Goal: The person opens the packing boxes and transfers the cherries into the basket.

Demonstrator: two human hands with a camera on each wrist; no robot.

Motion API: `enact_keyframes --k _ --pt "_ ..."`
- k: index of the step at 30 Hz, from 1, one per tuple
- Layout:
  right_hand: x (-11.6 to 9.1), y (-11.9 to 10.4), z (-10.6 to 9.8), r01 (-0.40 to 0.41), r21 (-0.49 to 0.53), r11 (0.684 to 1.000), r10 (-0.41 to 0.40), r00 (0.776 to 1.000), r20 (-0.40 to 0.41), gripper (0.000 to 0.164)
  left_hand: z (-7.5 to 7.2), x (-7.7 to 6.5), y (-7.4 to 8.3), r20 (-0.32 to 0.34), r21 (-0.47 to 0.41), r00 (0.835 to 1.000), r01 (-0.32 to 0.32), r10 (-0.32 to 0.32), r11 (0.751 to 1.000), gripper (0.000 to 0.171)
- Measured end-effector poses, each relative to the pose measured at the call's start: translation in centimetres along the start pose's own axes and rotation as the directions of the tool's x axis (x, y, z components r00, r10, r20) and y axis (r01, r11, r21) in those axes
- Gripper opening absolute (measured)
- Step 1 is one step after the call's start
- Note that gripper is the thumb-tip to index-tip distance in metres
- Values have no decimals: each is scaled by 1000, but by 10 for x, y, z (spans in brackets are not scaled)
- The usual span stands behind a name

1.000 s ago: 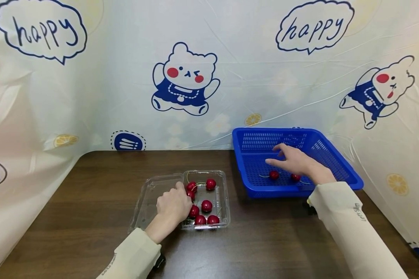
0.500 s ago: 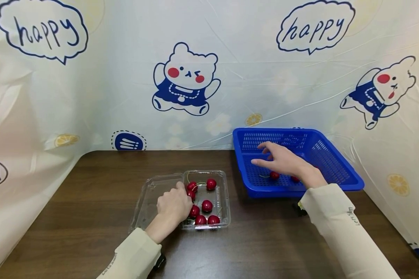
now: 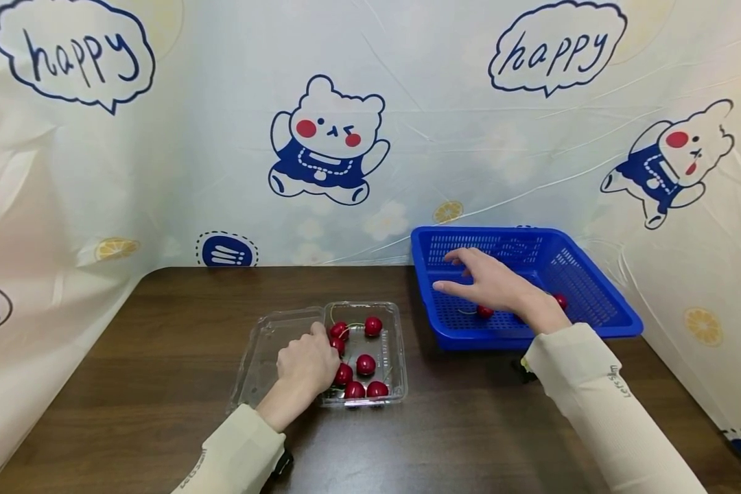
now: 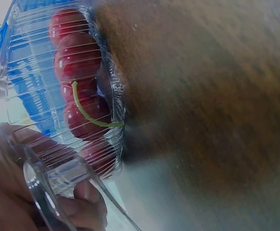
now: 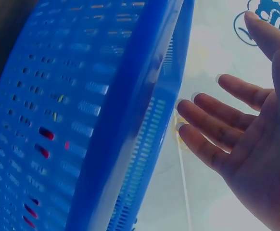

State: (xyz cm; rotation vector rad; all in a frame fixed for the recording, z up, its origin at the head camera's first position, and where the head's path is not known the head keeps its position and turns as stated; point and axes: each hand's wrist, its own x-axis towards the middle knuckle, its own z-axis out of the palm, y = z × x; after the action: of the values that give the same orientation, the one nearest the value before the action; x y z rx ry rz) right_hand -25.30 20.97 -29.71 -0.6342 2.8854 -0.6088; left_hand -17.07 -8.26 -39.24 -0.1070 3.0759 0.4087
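A clear plastic clamshell box (image 3: pixel 401 370) lies opened on the table with several dark red cherries (image 3: pixel 366 364) in it. My left hand (image 3: pixel 305 363) grips its hinge edge, between the lid and the cherry side. Through the ribbed wall in the left wrist view, cherries (image 4: pixel 77 57) and a green stem show beside the fingers. Over the blue basket (image 3: pixel 488 339) hovers my right hand (image 3: pixel 497 283), fingers spread and holding nothing. Beneath it a cherry (image 3: pixel 484 311) with a stem lies on the basket floor, and another cherry (image 3: pixel 560 300) sits farther right. The right forearm partly hides the floor.
The brown wooden table (image 3: pixel 179 343) carries both containers, box left and basket right. The box's transparent lid (image 3: pixel 262 343) lies flat to the left. A printed curtain (image 3: pixel 222 158) hangs right behind the table and along both sides.
My right hand has shifted left over the basket, and the cherry at the right has come into sight behind the wrist. My left hand and the box have stayed in place.
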Motion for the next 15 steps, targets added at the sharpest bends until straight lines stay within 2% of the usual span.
enact_keyframes --k 9,15 --pt "-1 -22 6 72 -30 997 -72 997 9 74 1 0 1 -4 -5 1000 1 -1 1000 30" --pt "0 -39 14 123 -104 987 -123 992 0 71 1 1 0 -4 -5 1000 2 -2 1000 29"
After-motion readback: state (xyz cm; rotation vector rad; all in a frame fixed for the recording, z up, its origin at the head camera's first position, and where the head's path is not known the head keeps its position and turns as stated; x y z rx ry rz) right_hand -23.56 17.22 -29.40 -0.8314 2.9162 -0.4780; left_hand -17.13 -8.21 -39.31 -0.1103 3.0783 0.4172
